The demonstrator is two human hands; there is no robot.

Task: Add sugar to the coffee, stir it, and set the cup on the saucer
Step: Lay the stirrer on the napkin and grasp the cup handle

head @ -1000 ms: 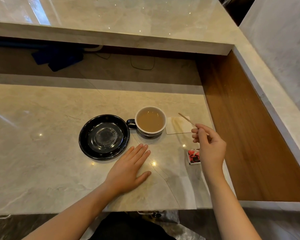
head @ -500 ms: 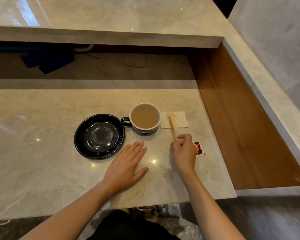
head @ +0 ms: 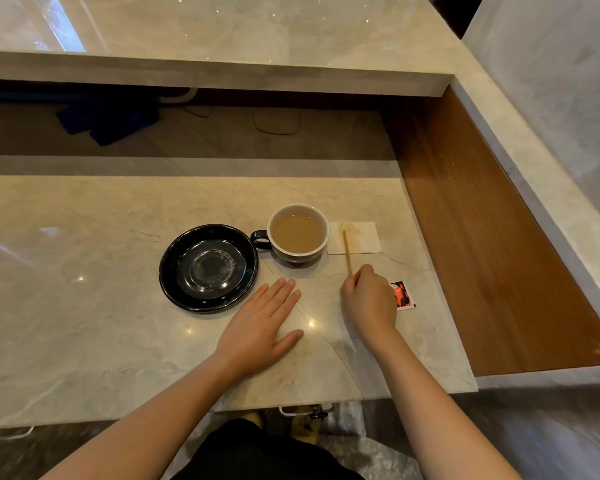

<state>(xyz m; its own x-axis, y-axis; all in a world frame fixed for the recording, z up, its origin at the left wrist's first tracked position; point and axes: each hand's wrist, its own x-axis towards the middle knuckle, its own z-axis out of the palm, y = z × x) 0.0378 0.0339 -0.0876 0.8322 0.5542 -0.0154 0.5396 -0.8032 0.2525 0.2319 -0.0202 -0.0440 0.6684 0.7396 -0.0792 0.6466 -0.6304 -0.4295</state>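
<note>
A dark cup (head: 298, 233) with a white inside holds milky coffee and stands on the marble counter, its handle pointing left. Touching that handle is an empty black saucer (head: 208, 268). My right hand (head: 369, 301) pinches the near end of a wooden stir stick (head: 346, 249), whose far tip rests on a white napkin (head: 355, 238) just right of the cup. My left hand (head: 260, 327) lies flat on the counter with fingers apart, in front of the cup. A red and black sugar packet (head: 402, 295) peeks out from behind my right hand.
The marble counter (head: 84, 306) ends about a hand's width right of the packet, where a lower wooden surface (head: 482, 237) begins. A raised marble shelf (head: 222, 39) runs along the back, with dark blue cloth (head: 108, 117) and a cable in the recess beneath it.
My right hand has come down and left with the stir stick, from raised in the air to the counter, so the stick's tip now lies on the napkin. My left hand has stayed flat.
</note>
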